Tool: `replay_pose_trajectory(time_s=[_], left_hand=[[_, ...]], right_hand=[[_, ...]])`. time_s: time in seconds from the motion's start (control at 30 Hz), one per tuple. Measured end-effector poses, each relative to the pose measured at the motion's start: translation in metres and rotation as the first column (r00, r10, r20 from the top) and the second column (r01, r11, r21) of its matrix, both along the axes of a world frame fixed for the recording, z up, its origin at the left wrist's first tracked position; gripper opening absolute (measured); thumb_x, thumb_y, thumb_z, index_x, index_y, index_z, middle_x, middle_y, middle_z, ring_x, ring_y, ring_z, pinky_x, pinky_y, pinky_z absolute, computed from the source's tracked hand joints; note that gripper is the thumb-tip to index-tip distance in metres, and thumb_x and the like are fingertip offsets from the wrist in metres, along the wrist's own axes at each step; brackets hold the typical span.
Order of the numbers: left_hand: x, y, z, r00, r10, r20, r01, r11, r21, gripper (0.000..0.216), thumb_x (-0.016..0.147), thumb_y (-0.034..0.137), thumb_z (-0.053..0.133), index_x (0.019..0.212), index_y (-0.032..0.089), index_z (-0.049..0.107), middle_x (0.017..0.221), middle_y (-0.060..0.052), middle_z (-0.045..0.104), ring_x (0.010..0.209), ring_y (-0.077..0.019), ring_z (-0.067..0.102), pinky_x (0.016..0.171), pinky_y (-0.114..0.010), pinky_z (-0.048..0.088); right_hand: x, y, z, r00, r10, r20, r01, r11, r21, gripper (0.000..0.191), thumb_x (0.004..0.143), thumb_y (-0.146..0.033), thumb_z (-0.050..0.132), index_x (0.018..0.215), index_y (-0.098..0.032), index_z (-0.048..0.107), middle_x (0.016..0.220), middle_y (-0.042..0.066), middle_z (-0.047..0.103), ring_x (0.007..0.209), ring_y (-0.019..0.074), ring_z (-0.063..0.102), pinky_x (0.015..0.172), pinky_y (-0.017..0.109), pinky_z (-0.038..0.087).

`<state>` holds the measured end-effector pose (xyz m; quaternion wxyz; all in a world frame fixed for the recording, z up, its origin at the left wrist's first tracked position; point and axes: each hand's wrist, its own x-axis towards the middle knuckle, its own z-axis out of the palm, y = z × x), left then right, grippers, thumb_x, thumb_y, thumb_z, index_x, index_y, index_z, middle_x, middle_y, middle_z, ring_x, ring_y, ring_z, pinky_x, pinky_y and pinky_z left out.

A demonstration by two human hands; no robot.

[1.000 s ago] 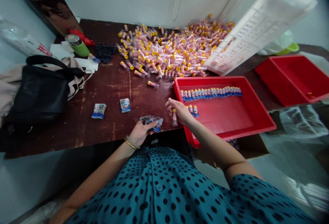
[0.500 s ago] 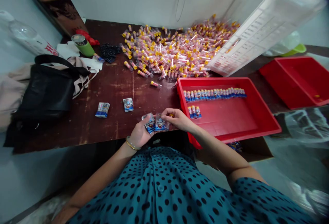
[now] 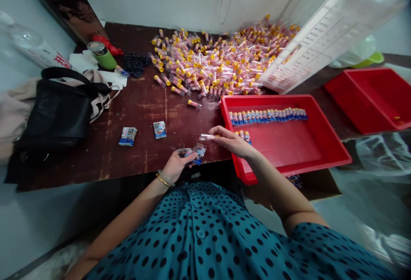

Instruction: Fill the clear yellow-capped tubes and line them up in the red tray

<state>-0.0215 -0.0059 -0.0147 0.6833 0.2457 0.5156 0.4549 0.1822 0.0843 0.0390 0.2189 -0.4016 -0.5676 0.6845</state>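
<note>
Clear yellow-capped plastic tube, pink inside: above dark brown table, left of red plastic tray | Change: right hand now apart from blue-printed plastic packets, earlier touching | Right: fingers pinched on tube, near-level, tip leftward | Left hand: thumb pressed over packets

Worktop: at left, a bag, a flask behind it; right of the bag, a packet stack, then a second stack; at back, a tube heap, a crate on its right; before the crate, a tray holding a long row, a short row before it; far right, a bin
</note>
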Motion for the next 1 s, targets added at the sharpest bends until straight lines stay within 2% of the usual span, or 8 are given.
replay_pose_trajectory(time_s=[0.13, 0.33, 0.4, 0.47, 0.53, 0.63, 0.83, 1.0], left_hand=[[-0.005, 0.002, 0.001, 0.997, -0.038, -0.061, 0.041, 0.998, 0.044, 0.031, 0.055, 0.034, 0.089, 0.062, 0.014, 0.066, 0.060, 0.002, 0.061, 0.056, -0.0104, 0.053, 0.055, -0.023, 0.042], [-0.007, 0.005, 0.006, 0.993, -0.031, -0.111, 0.041, 0.995, 0.089, 0.029, 0.053, 0.030, 0.090, 0.060, 0.015, 0.067, 0.061, 0.002, 0.062, 0.059, -0.0104, 0.054, 0.063, -0.024, 0.044], [-0.008, 0.004, 0.008, 0.996, -0.044, -0.082, 0.049, 0.997, 0.060, 0.029, 0.054, 0.032, 0.089, 0.062, 0.015, 0.067, 0.063, 0.001, 0.063, 0.060, -0.0114, 0.056, 0.061, -0.024, 0.045], [-0.008, 0.003, 0.011, 0.998, -0.050, -0.033, 0.050, 0.999, 0.001, 0.030, 0.057, 0.035, 0.088, 0.065, 0.016, 0.067, 0.064, 0.001, 0.064, 0.060, -0.0127, 0.058, 0.057, -0.024, 0.045], [-0.009, 0.003, 0.013, 0.998, -0.057, -0.006, 0.056, 0.998, -0.023, 0.030, 0.060, 0.037, 0.086, 0.068, 0.016, 0.067, 0.064, 0.000, 0.064, 0.059, -0.0133, 0.059, 0.054, -0.024, 0.045], [-0.008, 0.003, 0.016, 0.995, -0.097, -0.036, 0.097, 0.995, 0.009, 0.030, 0.063, 0.040, 0.084, 0.068, 0.015, 0.067, 0.064, -0.001, 0.065, 0.058, -0.0133, 0.058, 0.052, -0.024, 0.044], [-0.013, 0.004, 0.012, 0.991, -0.034, -0.133, 0.042, 0.998, 0.057, 0.030, 0.060, 0.038, 0.086, 0.061, 0.015, 0.066, 0.061, 0.000, 0.062, 0.058, -0.0120, 0.055, 0.055, -0.024, 0.045], [-0.018, 0.005, 0.010, 0.994, -0.031, -0.104, 0.041, 0.995, 0.094, 0.029, 0.056, 0.032, 0.088, 0.059, 0.015, 0.065, 0.059, 0.002, 0.059, 0.056, -0.0100, 0.052, 0.054, -0.023, 0.043]], right_hand=[[0.012, 0.012, 0.005, 0.990, -0.119, -0.081, 0.123, 0.991, 0.051, 0.029, 0.084, -0.045, 0.065, 0.098, -0.020, 0.060, 0.081, -0.001, 0.060, 0.063, 0.0091, 0.050, 0.059, 0.021, 0.042], [0.014, 0.015, 0.007, 0.995, -0.071, -0.067, 0.081, 0.985, 0.153, 0.025, 0.088, -0.042, 0.061, 0.100, -0.021, 0.063, 0.093, 0.002, 0.061, 0.070, 0.0109, 0.052, 0.064, 0.023, 0.045], [0.011, 0.015, 0.005, 0.997, -0.083, -0.005, 0.080, 0.948, 0.307, 0.022, 0.091, -0.040, 0.056, 0.094, -0.020, 0.065, 0.096, 0.004, 0.059, 0.079, 0.0135, 0.055, 0.070, 0.026, 0.047], [0.005, 0.012, 0.002, 0.993, -0.092, 0.077, 0.043, 0.872, 0.488, 0.020, 0.091, -0.036, 0.055, 0.090, -0.019, 0.066, 0.100, 0.006, 0.057, 0.093, 0.0168, 0.056, 0.083, 0.030, 0.047], [-0.004, 0.004, -0.003, 0.988, -0.035, 0.149, -0.057, 0.822, 0.566, 0.017, 0.089, -0.035, 0.060, 0.090, -0.019, 0.067, 0.105, 0.006, 0.055, 0.101, 0.0183, 0.055, 0.092, 0.033, 0.045], [-0.018, -0.010, -0.009, 0.986, 0.063, 0.153, -0.137, 0.826, 0.547, 0.015, 0.086, -0.034, 0.065, 0.085, -0.019, 0.066, 0.102, 0.006, 0.055, 0.095, 0.0175, 0.057, 0.088, 0.032, 0.047], [-0.013, -0.001, 0.001, 0.966, -0.252, 0.056, 0.172, 0.789, 0.590, 0.017, 0.090, -0.035, 0.060, 0.087, -0.021, 0.068, 0.101, 0.006, 0.057, 0.098, 0.0190, 0.056, 0.087, 0.033, 0.047], [0.001, 0.010, 0.006, 0.975, -0.188, -0.115, 0.212, 0.943, 0.257, 0.030, 0.085, -0.042, 0.067, 0.107, -0.023, 0.061, 0.102, 0.004, 0.063, 0.083, 0.0146, 0.059, 0.067, 0.025, 0.047]])
